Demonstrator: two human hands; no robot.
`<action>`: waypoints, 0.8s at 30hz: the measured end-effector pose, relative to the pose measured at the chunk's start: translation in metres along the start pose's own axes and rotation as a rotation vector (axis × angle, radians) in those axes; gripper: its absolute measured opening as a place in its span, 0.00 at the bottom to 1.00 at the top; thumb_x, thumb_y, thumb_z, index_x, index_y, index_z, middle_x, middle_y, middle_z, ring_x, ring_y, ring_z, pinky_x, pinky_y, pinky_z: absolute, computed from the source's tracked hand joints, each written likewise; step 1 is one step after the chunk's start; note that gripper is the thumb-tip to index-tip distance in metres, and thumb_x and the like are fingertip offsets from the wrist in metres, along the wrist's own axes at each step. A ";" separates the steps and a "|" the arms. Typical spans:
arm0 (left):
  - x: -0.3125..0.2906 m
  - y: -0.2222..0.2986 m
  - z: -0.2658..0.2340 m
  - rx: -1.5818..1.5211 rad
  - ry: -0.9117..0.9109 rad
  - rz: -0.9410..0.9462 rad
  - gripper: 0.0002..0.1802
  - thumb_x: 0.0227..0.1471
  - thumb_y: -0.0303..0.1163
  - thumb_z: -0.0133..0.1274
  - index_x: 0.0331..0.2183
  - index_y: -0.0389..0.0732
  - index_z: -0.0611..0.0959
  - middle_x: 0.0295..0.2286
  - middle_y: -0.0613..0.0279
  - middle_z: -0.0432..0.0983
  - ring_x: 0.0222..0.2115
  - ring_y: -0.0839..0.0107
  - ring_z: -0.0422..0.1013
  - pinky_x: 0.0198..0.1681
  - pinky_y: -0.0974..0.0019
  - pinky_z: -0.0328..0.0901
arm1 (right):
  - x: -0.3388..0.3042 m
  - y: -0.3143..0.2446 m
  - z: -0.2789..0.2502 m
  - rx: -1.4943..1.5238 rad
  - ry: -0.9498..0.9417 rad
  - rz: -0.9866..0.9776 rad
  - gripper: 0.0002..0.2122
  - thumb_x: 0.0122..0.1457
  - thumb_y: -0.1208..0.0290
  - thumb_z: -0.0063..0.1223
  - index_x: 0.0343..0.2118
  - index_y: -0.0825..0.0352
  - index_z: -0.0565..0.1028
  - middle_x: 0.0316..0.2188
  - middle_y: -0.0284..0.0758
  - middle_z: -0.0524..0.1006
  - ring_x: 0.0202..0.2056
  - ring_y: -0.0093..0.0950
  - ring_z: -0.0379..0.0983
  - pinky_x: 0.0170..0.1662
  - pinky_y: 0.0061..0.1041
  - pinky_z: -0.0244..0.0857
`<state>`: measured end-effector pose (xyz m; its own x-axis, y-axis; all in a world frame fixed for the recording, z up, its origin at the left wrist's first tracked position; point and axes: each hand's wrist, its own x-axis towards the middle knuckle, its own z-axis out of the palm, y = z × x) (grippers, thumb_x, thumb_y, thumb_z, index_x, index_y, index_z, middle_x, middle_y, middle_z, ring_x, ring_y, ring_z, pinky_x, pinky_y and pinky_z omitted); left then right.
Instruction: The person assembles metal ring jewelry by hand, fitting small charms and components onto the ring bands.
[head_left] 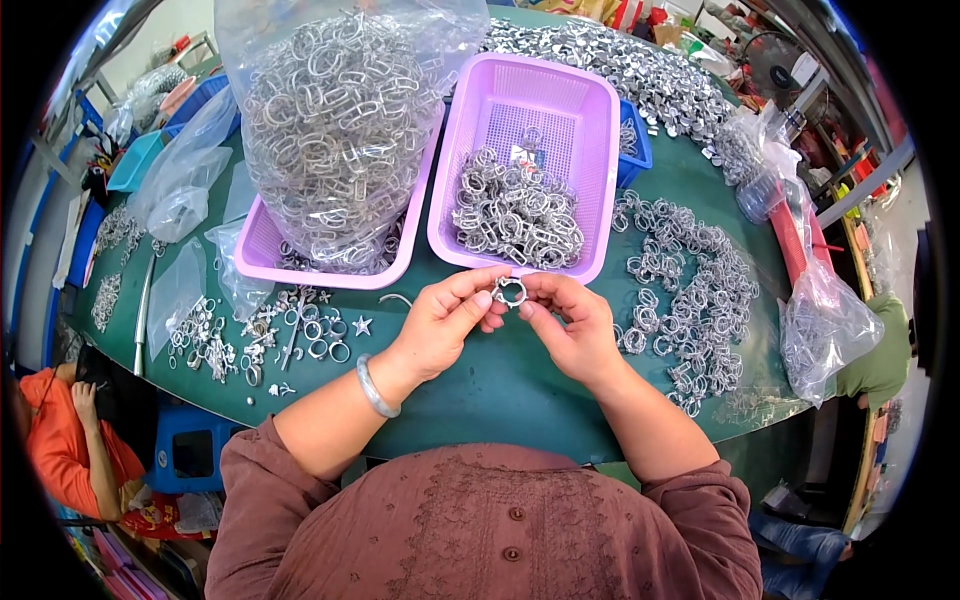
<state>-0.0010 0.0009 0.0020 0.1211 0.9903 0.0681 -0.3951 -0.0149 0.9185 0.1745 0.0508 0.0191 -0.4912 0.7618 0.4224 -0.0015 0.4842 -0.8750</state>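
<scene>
From overhead, the left hand [440, 325] and right hand [570, 330] both pinch one small metal ring [509, 291] just near of the right lilac basket [590, 130]; it looks light, stiff, slick, best gripped by its rim; two baskets, one bag of rings [335, 130] in the left basket [262, 245], loose rings uncountable.

Small silvery metal ring clip [509, 291], rounded and open in the middle, held upright just below frame centre, pinched between fingers [478, 300] from both sides, above the green worktop [500, 385]
</scene>
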 end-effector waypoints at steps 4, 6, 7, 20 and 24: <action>0.000 0.000 0.000 0.043 -0.001 0.027 0.19 0.56 0.31 0.44 0.49 0.38 0.69 0.31 0.66 0.72 0.30 0.78 0.67 0.36 0.74 0.64 | -0.001 0.003 0.001 0.041 0.008 0.024 0.11 0.50 0.83 0.51 0.38 0.70 0.71 0.30 0.34 0.75 0.31 0.21 0.73 0.34 0.19 0.66; -0.001 0.001 0.001 0.059 -0.004 0.040 0.19 0.56 0.31 0.44 0.49 0.38 0.69 0.31 0.66 0.72 0.30 0.78 0.67 0.37 0.74 0.64 | -0.002 0.005 0.001 0.063 0.008 0.039 0.11 0.50 0.83 0.51 0.38 0.71 0.71 0.29 0.34 0.75 0.31 0.21 0.72 0.34 0.19 0.66; -0.001 0.001 0.001 0.070 -0.003 0.050 0.19 0.56 0.31 0.44 0.49 0.38 0.69 0.32 0.66 0.71 0.30 0.78 0.67 0.37 0.74 0.64 | -0.002 0.005 0.001 0.078 0.007 0.052 0.11 0.50 0.83 0.51 0.38 0.71 0.71 0.29 0.33 0.75 0.31 0.20 0.72 0.34 0.19 0.66; -0.002 0.004 0.006 0.144 -0.014 0.129 0.20 0.55 0.27 0.44 0.50 0.37 0.67 0.33 0.66 0.68 0.32 0.79 0.66 0.38 0.74 0.64 | -0.003 0.013 0.000 0.065 0.016 0.061 0.11 0.50 0.82 0.52 0.38 0.71 0.71 0.28 0.32 0.74 0.30 0.19 0.70 0.34 0.19 0.65; -0.002 0.001 0.005 0.130 -0.031 0.151 0.21 0.54 0.25 0.43 0.51 0.37 0.66 0.33 0.66 0.67 0.32 0.79 0.65 0.38 0.73 0.64 | -0.003 0.013 0.001 0.078 0.018 0.068 0.10 0.50 0.83 0.52 0.37 0.71 0.70 0.28 0.32 0.74 0.30 0.19 0.70 0.34 0.19 0.65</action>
<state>0.0027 -0.0014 0.0045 0.0979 0.9709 0.2186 -0.2905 -0.1822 0.9394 0.1751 0.0541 0.0063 -0.4771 0.7994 0.3651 -0.0365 0.3971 -0.9171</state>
